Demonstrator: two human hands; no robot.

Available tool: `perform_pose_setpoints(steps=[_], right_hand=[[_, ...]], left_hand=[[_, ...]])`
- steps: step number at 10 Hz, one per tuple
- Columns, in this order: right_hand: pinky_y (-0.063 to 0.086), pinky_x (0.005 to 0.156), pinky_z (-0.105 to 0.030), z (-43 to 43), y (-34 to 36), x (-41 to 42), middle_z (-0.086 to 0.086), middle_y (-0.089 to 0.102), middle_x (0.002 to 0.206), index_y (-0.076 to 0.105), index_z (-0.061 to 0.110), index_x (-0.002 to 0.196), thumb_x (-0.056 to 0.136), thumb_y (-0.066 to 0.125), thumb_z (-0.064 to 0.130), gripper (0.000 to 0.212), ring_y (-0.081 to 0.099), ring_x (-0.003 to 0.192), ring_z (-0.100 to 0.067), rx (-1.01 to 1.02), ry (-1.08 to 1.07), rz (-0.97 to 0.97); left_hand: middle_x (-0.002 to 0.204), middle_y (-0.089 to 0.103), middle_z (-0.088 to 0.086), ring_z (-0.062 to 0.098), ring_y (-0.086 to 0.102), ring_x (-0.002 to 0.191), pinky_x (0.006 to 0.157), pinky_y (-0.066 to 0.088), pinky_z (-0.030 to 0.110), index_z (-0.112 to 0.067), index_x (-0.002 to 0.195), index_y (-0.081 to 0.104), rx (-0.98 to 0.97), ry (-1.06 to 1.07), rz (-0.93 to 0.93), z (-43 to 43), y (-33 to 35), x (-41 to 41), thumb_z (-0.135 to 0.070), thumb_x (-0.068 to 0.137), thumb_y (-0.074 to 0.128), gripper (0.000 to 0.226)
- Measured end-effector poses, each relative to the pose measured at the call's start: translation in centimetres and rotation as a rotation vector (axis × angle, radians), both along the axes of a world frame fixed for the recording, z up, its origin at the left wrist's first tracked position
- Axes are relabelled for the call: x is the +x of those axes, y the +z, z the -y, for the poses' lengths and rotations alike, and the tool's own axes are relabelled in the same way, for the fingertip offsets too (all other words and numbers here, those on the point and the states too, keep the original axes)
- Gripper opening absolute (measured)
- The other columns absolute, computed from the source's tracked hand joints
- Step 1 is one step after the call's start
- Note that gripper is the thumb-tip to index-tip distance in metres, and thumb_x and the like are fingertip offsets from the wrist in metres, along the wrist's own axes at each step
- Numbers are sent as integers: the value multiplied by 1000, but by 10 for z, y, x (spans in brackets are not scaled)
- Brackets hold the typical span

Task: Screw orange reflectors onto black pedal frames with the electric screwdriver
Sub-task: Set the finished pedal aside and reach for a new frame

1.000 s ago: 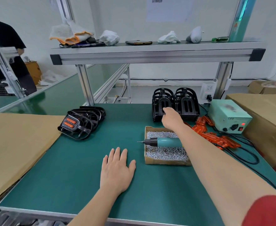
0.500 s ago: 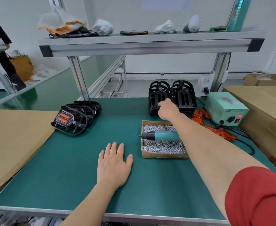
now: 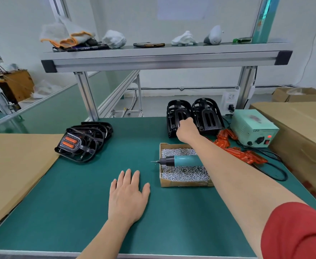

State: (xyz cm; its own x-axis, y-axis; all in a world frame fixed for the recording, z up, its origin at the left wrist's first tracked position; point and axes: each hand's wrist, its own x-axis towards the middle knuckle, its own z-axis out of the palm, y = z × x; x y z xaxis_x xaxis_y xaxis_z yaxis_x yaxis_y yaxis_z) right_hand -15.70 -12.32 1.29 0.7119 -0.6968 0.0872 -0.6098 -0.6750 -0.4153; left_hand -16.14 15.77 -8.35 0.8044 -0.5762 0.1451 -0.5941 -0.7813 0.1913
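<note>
A person is working at a green table [image 3: 78, 202]. The left hand [image 3: 127, 195] is lying flat on the table, palm down, fingers straight and slightly spread, holding nothing. The right hand [image 3: 187, 130] is reaching to the far side, its fingers curling around the front piece of the black pedal frames [image 3: 177, 114], which are standing on edge in two rows side by side. The electric screwdriver [image 3: 179, 161] is lying across an open cardboard box [image 3: 183, 183] of small silver screws [image 3: 181, 174], its bit pointing left beyond the box rim. Orange reflectors [image 3: 243, 156] are lying in a loose heap to the right of the box. Behind them a pale green power unit [image 3: 254, 128] is showing the letters "LED" and a glowing red light. At the left, finished pedals [image 3: 84, 142] are leaning in a row, the nearest showing two orange strips. A paper sheet [image 3: 181, 8] on the wall is too blurred to read.
</note>
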Motion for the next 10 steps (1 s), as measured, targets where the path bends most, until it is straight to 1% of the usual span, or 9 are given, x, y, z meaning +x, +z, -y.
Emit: perform_pose_setpoints(steps=[2,3,4,5,6,7,8,9,10], right_hand=[[38,75,-30,-7,2,-12,-21,37,140,54,-3,126,103,46,8,26,49,82,-27,-3,24,50],[38,77,-30,-8,1,-19,-22,41,135,55,-5,121,103,45,6,24,48,83,-28,-16,34,59],[41,82,-32,-9,-1,-27,-21,42,133,57,-4,122,103,44,7,25,52,89,-32,-24,45,77],[41,84,-32,-9,-3,-33,-19,43,130,58,1,112,103,43,8,19,52,90,-31,3,44,119],[38,85,-28,-12,-2,-41,-15,42,118,61,5,104,104,41,7,20,49,93,-29,83,43,208],[48,100,-39,-20,3,-54,-20,57,129,55,-3,137,105,40,8,37,62,110,-30,195,38,352],[52,70,-17,-40,9,-73,-13,65,125,54,9,143,105,43,10,40,66,83,-7,382,-28,553],[57,75,-22,-67,12,-96,-3,70,110,59,14,134,99,55,7,36,68,83,-6,537,-60,741],[57,79,-29,-98,10,-119,0,69,95,63,12,120,95,64,6,26,67,83,-10,691,-66,846]], left_hand=[[163,17,-2,18,7,151,122,8,40,-29,153,24,4,2,-2,0,1,-2,-60,97,21,64],[163,17,-2,18,7,151,122,8,40,-29,153,23,10,3,0,0,1,-1,-60,96,21,65],[163,18,-2,18,8,151,122,8,40,-29,153,24,5,0,-3,0,2,-1,-60,96,21,65],[163,17,-2,18,8,151,122,9,40,-30,153,24,4,2,-10,0,2,0,-61,96,21,65],[163,17,-2,18,8,151,122,9,40,-30,153,23,10,3,-11,0,1,1,-61,96,21,65],[163,18,-2,18,8,151,122,9,40,-29,154,23,10,3,-13,0,2,1,-61,97,22,65],[163,18,-2,18,9,151,122,9,40,-29,153,24,13,5,-6,1,2,0,-61,97,22,65],[163,18,-1,18,9,151,122,9,40,-29,153,25,5,4,-10,0,3,0,-61,97,23,65],[163,19,0,19,9,151,122,9,41,-28,154,25,-1,0,-13,0,3,1,-60,97,23,65]])
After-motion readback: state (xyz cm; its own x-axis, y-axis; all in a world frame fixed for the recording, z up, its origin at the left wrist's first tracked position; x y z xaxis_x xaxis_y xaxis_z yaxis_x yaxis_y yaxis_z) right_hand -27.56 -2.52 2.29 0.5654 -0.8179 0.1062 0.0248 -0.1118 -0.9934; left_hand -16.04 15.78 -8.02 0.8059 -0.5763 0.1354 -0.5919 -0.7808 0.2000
